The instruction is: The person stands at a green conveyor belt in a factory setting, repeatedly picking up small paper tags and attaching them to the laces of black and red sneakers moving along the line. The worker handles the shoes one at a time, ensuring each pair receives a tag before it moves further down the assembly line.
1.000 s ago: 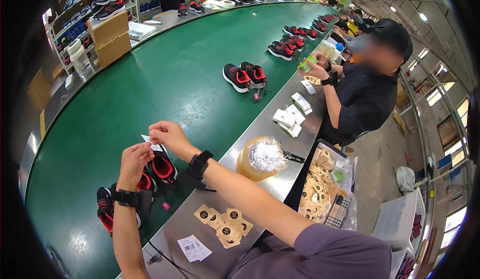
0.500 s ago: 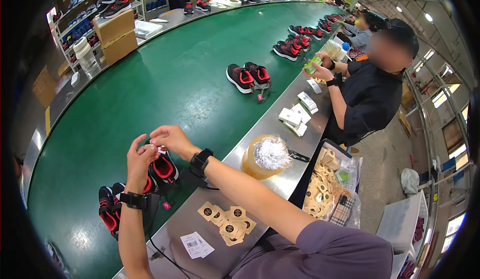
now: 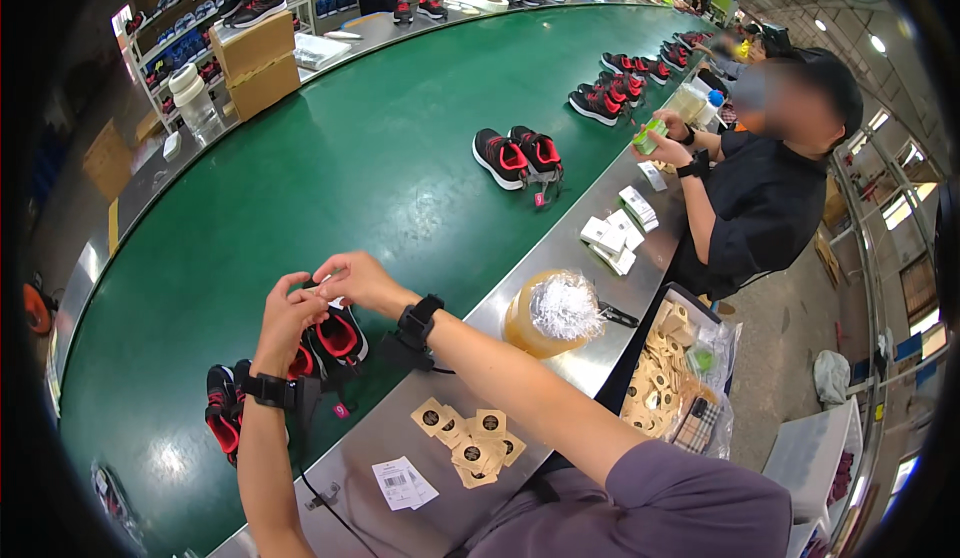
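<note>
My two hands meet over a pair of black-and-red shoes on the green belt.

My left hand (image 3: 288,316) and right hand (image 3: 352,278) touch at the fingertips, pinched shut on something small and pale between them; it is too small and too covered by my fingers to tell what it is. Right under them, at 6 o'clock from my hands, sits the pair of shoes (image 3: 335,343), partly hidden by my left wrist and its black band. Another black-and-red shoe (image 3: 222,413) lies at 8 o'clock, its far side cut by my forearm. On the steel ledge (image 3: 560,258) at 5 o'clock lie tan card tags (image 3: 468,446) and a white label (image 3: 403,483). A foil-topped tub (image 3: 555,313) stands at 3 o'clock.
</note>
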`<state>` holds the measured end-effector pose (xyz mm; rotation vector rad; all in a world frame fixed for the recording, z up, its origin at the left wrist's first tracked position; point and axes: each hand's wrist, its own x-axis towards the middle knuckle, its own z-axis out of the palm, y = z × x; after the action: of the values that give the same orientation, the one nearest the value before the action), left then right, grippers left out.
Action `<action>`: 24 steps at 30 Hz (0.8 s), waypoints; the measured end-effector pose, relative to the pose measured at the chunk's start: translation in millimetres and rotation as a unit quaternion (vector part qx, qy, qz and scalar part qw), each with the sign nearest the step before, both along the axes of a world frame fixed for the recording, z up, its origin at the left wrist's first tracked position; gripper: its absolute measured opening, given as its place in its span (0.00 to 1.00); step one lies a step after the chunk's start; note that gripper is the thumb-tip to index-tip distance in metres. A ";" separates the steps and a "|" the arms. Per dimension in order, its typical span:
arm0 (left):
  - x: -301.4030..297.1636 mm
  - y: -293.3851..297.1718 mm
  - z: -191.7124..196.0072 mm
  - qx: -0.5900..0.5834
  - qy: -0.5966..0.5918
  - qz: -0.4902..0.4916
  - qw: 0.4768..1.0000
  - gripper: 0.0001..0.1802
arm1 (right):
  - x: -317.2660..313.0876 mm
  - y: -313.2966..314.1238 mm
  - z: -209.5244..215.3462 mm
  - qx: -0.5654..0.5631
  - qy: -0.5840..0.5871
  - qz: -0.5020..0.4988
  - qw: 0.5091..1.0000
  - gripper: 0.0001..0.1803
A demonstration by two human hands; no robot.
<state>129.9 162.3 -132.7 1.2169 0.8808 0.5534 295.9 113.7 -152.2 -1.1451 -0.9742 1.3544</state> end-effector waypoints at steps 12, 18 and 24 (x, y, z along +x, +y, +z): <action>-14.8 -5.5 -13.8 0.014 -0.036 0.038 0.999 0.30 | -17.3 6.4 -3.2 0.094 -0.249 -0.039 0.963 0.10; -30.2 -93.3 55.0 0.288 0.168 -0.008 0.943 0.19 | -7.5 -80.1 82.8 0.166 -0.417 0.002 0.894 0.13; -89.7 -205.3 38.7 0.270 0.443 -0.045 0.854 0.20 | 23.7 -231.5 143.6 0.140 -0.580 0.223 0.771 0.14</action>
<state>40.2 -43.0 -94.0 2.0908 1.4836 0.1200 319.5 -117.8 -8.5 -1.5673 -2.3726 0.6461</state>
